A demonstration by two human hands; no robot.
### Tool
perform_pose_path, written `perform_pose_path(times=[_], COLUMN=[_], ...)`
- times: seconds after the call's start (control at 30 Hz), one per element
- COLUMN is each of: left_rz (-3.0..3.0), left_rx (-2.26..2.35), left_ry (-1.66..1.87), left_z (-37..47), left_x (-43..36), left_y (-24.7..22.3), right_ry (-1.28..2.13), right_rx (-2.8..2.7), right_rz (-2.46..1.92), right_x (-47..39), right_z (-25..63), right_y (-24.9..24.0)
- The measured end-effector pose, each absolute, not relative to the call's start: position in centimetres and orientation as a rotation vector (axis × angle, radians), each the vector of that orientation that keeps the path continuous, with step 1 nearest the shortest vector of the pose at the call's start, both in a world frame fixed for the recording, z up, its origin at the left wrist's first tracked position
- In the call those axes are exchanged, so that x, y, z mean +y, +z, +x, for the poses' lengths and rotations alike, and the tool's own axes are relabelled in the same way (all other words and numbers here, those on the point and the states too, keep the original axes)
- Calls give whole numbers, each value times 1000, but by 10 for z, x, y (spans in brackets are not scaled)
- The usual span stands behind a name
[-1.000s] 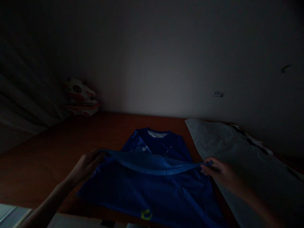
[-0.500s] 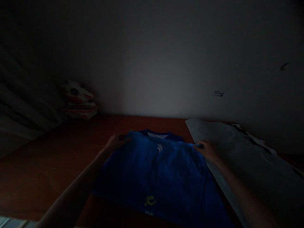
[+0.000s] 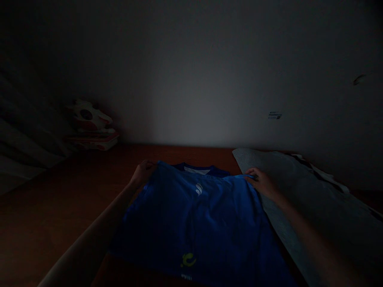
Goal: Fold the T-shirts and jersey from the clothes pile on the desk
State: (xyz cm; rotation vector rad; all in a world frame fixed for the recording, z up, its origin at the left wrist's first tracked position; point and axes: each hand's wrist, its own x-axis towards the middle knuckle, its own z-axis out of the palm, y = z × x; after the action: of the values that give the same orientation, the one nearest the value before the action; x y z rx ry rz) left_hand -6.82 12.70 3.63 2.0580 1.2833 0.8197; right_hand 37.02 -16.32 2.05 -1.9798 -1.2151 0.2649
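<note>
A blue sports shirt (image 3: 191, 215) lies spread over the wooden surface, with a pale logo near its top and a yellow-green mark low down. Its dark blue collar shows beyond the upper edge. My left hand (image 3: 145, 169) pinches the shirt's upper left corner, and my right hand (image 3: 259, 181) pinches the upper right corner. Between the two hands the top edge is slightly raised and sags in the middle. Soft creases run down the cloth. The scene is dim, so the fingertips are hard to make out.
The reddish-brown wooden surface (image 3: 60, 207) meets a plain wall (image 3: 191, 79) at the back. On the right lies a grey cloth (image 3: 314, 207) with black and white cloth along its far edge. A white and red toy-like object (image 3: 89, 119) stands back left, near a pale curtain (image 3: 26, 139).
Both hands have lifted the shirt's top edge slightly. The left corner has gone a little left, and the cloth between the hands looks tauter.
</note>
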Motion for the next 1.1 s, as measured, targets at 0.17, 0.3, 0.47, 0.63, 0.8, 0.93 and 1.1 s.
perform_pose_path(times=[0.17, 0.3, 0.47, 0.63, 0.8, 0.93, 1.1], left_rz=[1804, 1902, 2089, 2661, 2869, 2945, 2999], left_rx=[1171, 1298, 1287, 1004, 1054, 1072, 1106], left_ry=[1033, 1002, 942, 698, 524, 436, 561], left_z=[-71, -56, -52, -93, -141, -167, -168], left_x=[138, 151, 125, 49, 8, -8, -28], left_y=[55, 60, 45, 12, -17, -30, -22], right_ry=[305, 142, -11, -4, 148, 207, 285], right_rx=[-1210, -1113, -1396, -1667, -1785, -1886, -1817], right_rz=[-1980, -2027, -2033, -2039, -2116, -2139, -2172], right_x=[-142, -110, -118, -199, -258, -279, -279], right_z=[376, 373, 344, 294, 258, 252, 252], right_y=[42, 48, 36, 17, 2, 1, 14])
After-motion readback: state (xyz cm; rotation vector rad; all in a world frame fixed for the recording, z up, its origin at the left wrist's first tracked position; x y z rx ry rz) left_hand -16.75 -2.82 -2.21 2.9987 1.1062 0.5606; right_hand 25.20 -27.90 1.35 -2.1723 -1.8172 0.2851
